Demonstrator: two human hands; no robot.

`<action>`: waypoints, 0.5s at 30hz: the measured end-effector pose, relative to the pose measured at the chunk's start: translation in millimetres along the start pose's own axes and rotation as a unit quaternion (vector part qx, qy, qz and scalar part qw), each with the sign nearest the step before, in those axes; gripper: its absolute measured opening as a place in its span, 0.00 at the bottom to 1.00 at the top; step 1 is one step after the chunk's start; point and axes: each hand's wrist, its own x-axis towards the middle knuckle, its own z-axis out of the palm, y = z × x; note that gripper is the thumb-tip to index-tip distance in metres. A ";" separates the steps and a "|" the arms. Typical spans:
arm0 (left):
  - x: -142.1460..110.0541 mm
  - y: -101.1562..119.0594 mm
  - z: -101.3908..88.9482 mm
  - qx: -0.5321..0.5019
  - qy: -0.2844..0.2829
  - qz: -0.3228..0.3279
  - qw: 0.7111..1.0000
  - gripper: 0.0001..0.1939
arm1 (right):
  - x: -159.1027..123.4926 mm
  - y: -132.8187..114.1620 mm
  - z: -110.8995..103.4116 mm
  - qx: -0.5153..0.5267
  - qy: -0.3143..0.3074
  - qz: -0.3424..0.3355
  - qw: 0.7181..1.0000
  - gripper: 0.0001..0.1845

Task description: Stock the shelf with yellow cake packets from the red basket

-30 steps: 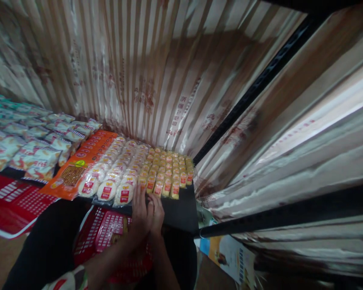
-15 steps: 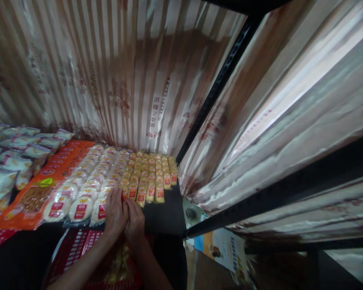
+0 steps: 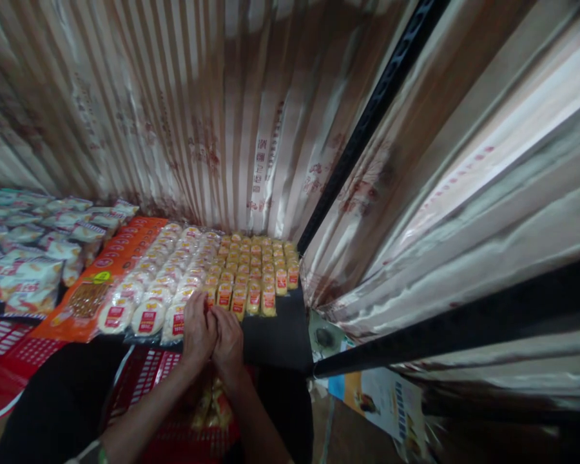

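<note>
My left hand (image 3: 199,332) and my right hand (image 3: 228,340) meet at the shelf's front edge, fingers curled together. Between their fingertips is a small yellow wrapped snack (image 3: 211,299) with a red label, mostly covered by the fingers. It stands at the front left of several rows of matching yellow snacks (image 3: 254,296). Left of my hands lie rows of round white wrapped crackers (image 3: 148,318) with red labels. Below my forearms, a red plastic basket (image 3: 140,380) holds more yellow packets (image 3: 212,406), partly hidden by my arms.
An orange snack bag (image 3: 84,296) and several white snack bags (image 3: 33,280) lie farther left on the dark shelf (image 3: 280,338). Black metal posts (image 3: 367,122) frame the right side. Patterned curtains (image 3: 198,129) hang behind. Another red basket (image 3: 14,354) is at lower left.
The camera view has shifted, so shelf and hands appear farther right and slightly higher. My hands stay together at the same front spot of the yellow rows.
</note>
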 end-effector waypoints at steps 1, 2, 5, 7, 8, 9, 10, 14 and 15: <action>-0.2 0.8 -0.2 -0.003 0.000 -0.005 1.000 0.19 | -0.1 0.3 -0.2 0.001 -0.002 0.003 1.000 0.16; -0.4 1.7 -0.4 -0.007 0.001 -0.010 1.000 0.19 | -0.3 0.8 -0.2 0.001 -0.002 0.005 1.000 0.16; -0.7 4.5 -1.0 -0.025 0.006 -0.026 0.999 0.20 | -1.1 2.9 0.6 0.006 0.003 0.009 1.000 0.16; -0.3 6.2 -1.7 -0.040 0.005 -0.035 0.999 0.20 | -1.2 4.3 1.4 0.022 0.009 0.009 1.000 0.17; 0.1 7.1 -2.2 -0.047 0.005 -0.039 0.998 0.20 | -1.1 4.6 1.7 0.034 0.013 0.011 0.999 0.17; 0.8 8.0 -2.7 -0.051 0.004 -0.043 0.998 0.20 | -0.8 4.7 1.8 0.046 0.017 0.014 0.999 0.18; 1.6 9.0 -3.3 -0.053 0.003 -0.045 0.998 0.20 | -0.3 4.3 1.7 0.058 0.021 0.018 0.998 0.18; 6.7 13.3 -6.5 -0.050 0.019 -0.045 0.998 0.20 | 3.3 -0.1 -0.1 0.087 0.045 0.024 0.995 0.20; 8.4 14.4 -7.5 -0.049 0.026 -0.043 0.998 0.20 | 4.4 -1.6 -0.8 0.089 0.053 0.022 0.994 0.20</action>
